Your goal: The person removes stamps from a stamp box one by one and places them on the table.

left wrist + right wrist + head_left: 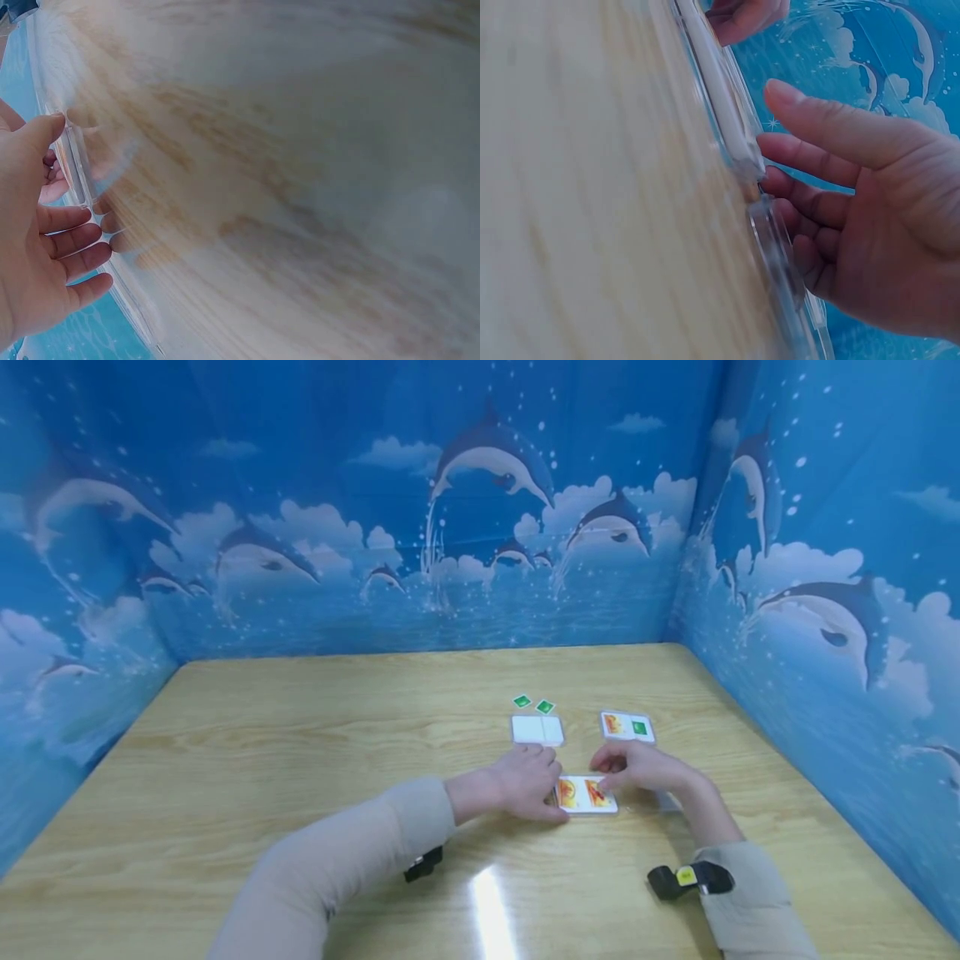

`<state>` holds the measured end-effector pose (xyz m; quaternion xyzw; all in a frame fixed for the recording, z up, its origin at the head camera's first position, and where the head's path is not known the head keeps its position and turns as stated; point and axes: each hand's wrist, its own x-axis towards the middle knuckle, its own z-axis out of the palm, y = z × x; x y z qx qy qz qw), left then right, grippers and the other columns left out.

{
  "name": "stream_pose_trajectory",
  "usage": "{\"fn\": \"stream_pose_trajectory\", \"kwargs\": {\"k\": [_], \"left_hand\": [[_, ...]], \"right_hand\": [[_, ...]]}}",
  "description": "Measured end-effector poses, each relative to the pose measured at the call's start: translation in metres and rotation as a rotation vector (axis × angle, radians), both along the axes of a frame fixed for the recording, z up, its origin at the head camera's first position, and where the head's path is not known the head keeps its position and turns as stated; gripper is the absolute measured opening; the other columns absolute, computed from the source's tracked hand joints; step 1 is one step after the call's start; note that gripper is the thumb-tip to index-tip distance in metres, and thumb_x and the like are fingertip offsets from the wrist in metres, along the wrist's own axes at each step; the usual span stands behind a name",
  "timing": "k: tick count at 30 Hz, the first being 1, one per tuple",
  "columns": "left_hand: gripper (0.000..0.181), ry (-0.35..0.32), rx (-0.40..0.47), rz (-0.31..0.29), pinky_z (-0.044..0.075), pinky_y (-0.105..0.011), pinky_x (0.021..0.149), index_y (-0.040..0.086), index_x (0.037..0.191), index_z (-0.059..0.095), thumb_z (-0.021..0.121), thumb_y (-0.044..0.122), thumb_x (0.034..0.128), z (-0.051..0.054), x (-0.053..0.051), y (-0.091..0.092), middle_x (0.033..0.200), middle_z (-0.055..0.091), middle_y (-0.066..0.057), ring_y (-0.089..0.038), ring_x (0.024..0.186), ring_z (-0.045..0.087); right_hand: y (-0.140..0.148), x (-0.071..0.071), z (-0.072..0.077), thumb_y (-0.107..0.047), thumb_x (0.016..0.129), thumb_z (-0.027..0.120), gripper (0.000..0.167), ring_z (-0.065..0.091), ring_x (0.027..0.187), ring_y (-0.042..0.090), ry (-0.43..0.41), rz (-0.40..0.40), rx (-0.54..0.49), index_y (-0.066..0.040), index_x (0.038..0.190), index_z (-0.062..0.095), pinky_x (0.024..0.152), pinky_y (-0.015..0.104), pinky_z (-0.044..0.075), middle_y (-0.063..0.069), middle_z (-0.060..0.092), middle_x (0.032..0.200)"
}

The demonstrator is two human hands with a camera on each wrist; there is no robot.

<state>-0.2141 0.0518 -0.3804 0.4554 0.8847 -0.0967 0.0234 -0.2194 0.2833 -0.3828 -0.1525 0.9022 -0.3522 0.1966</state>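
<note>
Presumably for steadiness, left hand (528,781) fingers clamp card case (579,805) at 9 o'clock; right hand (647,768), thumb and fingers apart, adjoins 2 o'clock.

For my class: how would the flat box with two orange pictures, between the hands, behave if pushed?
The flat box is probably stiff: it looks straight-edged, with clear, plastic-like sides in the wrist views. It would likely slide rather than roll or tip, since it lies low and flat on the smooth-looking table.
</note>
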Motion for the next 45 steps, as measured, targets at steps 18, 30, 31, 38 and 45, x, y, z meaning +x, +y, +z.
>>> {"fn": "stream_pose_trajectory", "kwargs": {"k": [18, 30, 31, 38, 45], "left_hand": [[0.064, -0.003, 0.009, 0.007, 0.039, -0.027, 0.081, 0.011, 0.109, 0.057, 0.046, 0.068, 0.0824, -0.001, 0.0004, -0.0006, 0.095, 0.047, 0.002, -0.011, 0.085, 0.043], [0.064, 0.007, 0.015, 0.006, 0.039, -0.027, 0.081, 0.012, 0.109, 0.057, 0.045, 0.069, 0.0821, -0.0023, -0.0009, -0.0001, 0.094, 0.047, 0.002, -0.012, 0.085, 0.043], [0.064, 0.008, 0.014, 0.005, 0.039, -0.027, 0.081, 0.012, 0.109, 0.057, 0.045, 0.069, 0.0822, -0.0024, -0.0008, -0.0001, 0.094, 0.047, 0.002, -0.012, 0.086, 0.043], [0.064, 0.02, 0.008, 0.005, 0.039, -0.028, 0.081, 0.012, 0.109, 0.057, 0.044, 0.069, 0.0825, -0.0025, -0.0002, -0.0002, 0.095, 0.047, 0.002, -0.012, 0.087, 0.043], [0.065, 0.017, 0.007, 0.004, 0.039, -0.028, 0.082, 0.011, 0.111, 0.057, 0.044, 0.069, 0.0827, -0.0017, 0.0002, -0.0004, 0.096, 0.048, 0.002, -0.012, 0.088, 0.043]], "right_hand": [[-0.0056, 0.002, 0.001, -0.02, 0.071, 0.079, 0.04, 0.048, 0.084, 0.02, -0.007, 0.008, 0.041, -0.004, 0.101, 0.059, 0.075, 0.033, 0.039, 0.005, 0.055, 0.091], [-0.0068, 0.0015, 0.0023, -0.02, 0.072, 0.078, 0.031, 0.047, 0.079, 0.02, -0.003, -0.016, 0.046, -0.007, 0.094, 0.06, 0.07, 0.033, 0.039, 0.004, 0.054, 0.085], [-0.0067, 0.0016, 0.0022, -0.02, 0.073, 0.078, 0.03, 0.047, 0.079, 0.02, -0.001, -0.017, 0.046, -0.007, 0.094, 0.06, 0.07, 0.033, 0.039, 0.004, 0.054, 0.085], [-0.0061, 0.0017, 0.0033, -0.017, 0.075, 0.075, 0.025, 0.049, 0.079, 0.02, 0.012, -0.016, 0.039, -0.007, 0.094, 0.062, 0.07, 0.033, 0.04, 0.004, 0.055, 0.084], [-0.0049, 0.001, 0.0032, -0.015, 0.077, 0.073, 0.019, 0.051, 0.077, 0.019, 0.023, -0.025, 0.047, -0.009, 0.092, 0.063, 0.07, 0.033, 0.041, 0.003, 0.057, 0.083]]}}
